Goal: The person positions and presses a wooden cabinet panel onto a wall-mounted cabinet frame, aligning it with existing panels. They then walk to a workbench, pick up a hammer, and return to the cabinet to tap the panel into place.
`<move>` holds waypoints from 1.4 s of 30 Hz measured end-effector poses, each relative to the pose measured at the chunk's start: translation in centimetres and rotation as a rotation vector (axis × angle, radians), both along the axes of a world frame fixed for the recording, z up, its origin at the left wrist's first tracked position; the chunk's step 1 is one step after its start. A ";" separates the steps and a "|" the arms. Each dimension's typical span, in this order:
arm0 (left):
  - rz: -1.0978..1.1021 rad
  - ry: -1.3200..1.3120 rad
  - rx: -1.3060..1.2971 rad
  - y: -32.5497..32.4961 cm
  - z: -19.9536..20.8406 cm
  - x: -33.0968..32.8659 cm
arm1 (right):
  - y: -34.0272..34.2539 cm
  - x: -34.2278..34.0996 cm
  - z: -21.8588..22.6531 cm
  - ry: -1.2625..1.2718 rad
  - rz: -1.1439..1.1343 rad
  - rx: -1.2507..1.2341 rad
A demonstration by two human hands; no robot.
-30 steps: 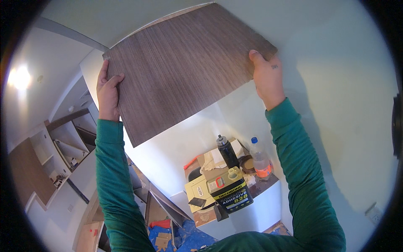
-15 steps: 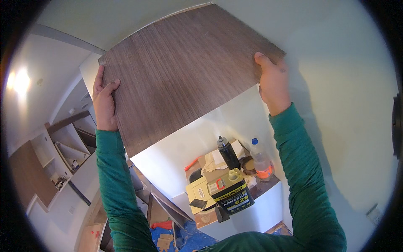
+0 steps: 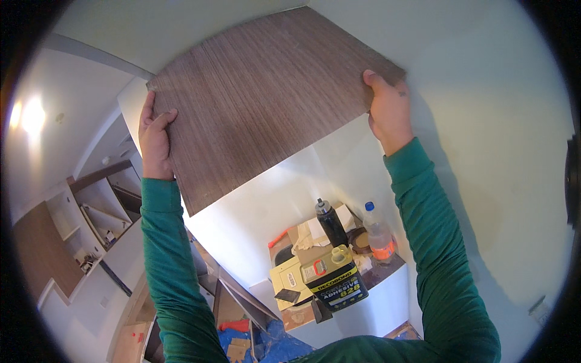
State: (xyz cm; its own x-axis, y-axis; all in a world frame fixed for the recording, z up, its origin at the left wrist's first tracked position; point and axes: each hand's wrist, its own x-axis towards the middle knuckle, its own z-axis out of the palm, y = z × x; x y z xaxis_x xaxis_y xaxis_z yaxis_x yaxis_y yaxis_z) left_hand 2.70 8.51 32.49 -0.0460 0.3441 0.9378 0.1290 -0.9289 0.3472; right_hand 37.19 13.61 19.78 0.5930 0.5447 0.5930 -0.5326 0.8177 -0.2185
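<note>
A brown wood-grain panel (image 3: pixel 272 103) is held up high, its far edge against the pale wall surface (image 3: pixel 484 121). My left hand (image 3: pixel 156 136) grips its left edge, with the thumb on the face and the fingers along the side. At the right edge my right hand (image 3: pixel 389 112) holds on, thumb over the face; its other fingers are mostly hidden behind the panel. Both arms are raised, and nothing else is in either hand.
Below stands a small cabinet top (image 3: pixel 387 272) with an adhesive can (image 3: pixel 340 279), a dark bottle (image 3: pixel 330 224), a clear bottle with blue cap (image 3: pixel 379 236) and a red-handled tool (image 3: pixel 278 238). Open cabinets (image 3: pixel 100 206) are at left. Blue sheeting (image 3: pixel 284 345) covers floor below.
The panel has shifted slightly, its near edge moving up a little; the pale line along its far edge has narrowed. Both hands moved with it, keeping their grip.
</note>
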 end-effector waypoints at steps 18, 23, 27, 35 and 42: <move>0.060 0.036 -0.011 0.1 1.4 -0.1 | -1.2 -0.3 1.4 0.056 0.013 0.001; 0.076 0.032 -0.064 -0.1 1.2 0.1 | -1.9 -0.3 1.9 0.068 0.042 -0.055; 0.106 0.063 -0.051 0.3 2.1 -0.8 | -2.5 -0.4 2.1 0.067 0.034 -0.054; 0.048 0.055 -0.073 0.6 2.0 -0.8 | -2.5 -0.4 2.2 0.048 0.069 -0.089; 0.018 0.059 -0.052 0.9 2.3 -0.2 | 5.2 3.0 1.4 -0.274 -0.548 0.052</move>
State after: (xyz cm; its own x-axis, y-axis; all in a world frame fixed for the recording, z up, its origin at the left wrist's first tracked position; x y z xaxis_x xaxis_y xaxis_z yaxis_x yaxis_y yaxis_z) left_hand 2.50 9.40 34.80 0.0017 0.3918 0.9200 0.1674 -0.9072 0.3860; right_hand 40.14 18.79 21.19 0.6009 0.1698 0.7811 0.0383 0.9700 -0.2402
